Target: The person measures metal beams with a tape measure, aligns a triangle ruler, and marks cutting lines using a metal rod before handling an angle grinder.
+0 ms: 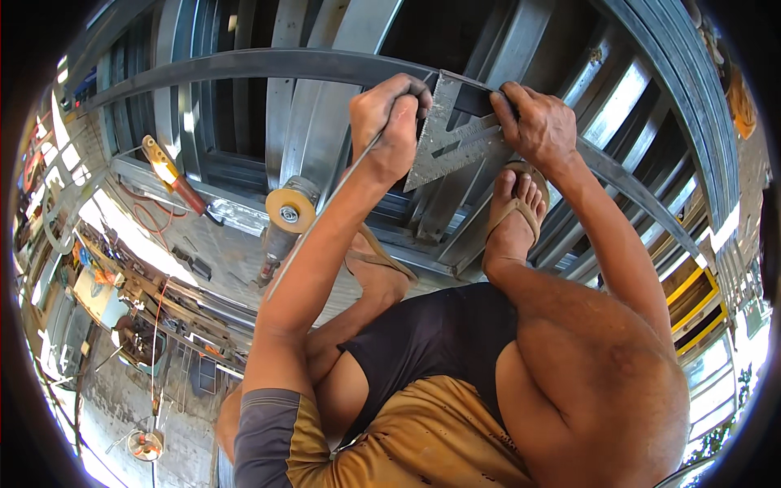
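My left hand (390,122) is closed around a thin metal rod (325,211), its upper end against the edge of a grey triangular metal square (447,138). My right hand (537,122) presses down on the square's upper right corner, holding it against a long dark steel bar (244,65) that runs across the frame. Both hands are close together at the square. I squat on the steel frame, with sandalled feet (512,211) just below the hands.
An angle grinder (285,220) with a yellowish disc lies on the frame to the left of my left arm. A tool with a yellow and red handle (171,179) rests further left. Grey steel sections (618,106) lie under and around me; workshop clutter fills the lower left.
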Tool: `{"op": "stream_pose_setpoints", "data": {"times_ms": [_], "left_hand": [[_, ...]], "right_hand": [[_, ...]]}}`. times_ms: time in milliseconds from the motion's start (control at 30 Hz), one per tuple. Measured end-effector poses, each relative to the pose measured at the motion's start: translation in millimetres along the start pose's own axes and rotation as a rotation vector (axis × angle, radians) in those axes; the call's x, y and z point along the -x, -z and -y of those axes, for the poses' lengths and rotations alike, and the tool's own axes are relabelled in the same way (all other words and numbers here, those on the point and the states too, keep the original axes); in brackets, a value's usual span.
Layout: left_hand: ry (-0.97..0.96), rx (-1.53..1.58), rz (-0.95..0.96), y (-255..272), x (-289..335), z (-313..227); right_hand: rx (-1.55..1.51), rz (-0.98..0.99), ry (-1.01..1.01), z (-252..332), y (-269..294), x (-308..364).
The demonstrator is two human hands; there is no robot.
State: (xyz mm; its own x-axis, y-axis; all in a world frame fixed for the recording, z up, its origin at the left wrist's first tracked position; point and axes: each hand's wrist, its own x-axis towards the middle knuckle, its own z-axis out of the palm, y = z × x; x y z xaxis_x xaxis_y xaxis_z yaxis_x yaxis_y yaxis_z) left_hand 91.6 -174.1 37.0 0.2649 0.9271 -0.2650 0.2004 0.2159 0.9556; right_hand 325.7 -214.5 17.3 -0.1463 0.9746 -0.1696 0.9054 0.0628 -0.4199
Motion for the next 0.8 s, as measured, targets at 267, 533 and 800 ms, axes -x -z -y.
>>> {"op": "stream_pose_setpoints", "data": {"times_ms": [267, 533, 800], "left_hand": [[0.012, 0.037, 0.005, -9, 0, 3], [-0.031, -0.046, -0.012, -6, 22, 4], [0.126, -0.041, 0.133, 27, 21, -12]], "right_hand": [[-0.010, -0.012, 0.012, 0, 0, 0], [-0.008, 0.002, 0.010, 1, 1, 0], [0.000, 0.005, -0.006, -1, 0, 1]]}}
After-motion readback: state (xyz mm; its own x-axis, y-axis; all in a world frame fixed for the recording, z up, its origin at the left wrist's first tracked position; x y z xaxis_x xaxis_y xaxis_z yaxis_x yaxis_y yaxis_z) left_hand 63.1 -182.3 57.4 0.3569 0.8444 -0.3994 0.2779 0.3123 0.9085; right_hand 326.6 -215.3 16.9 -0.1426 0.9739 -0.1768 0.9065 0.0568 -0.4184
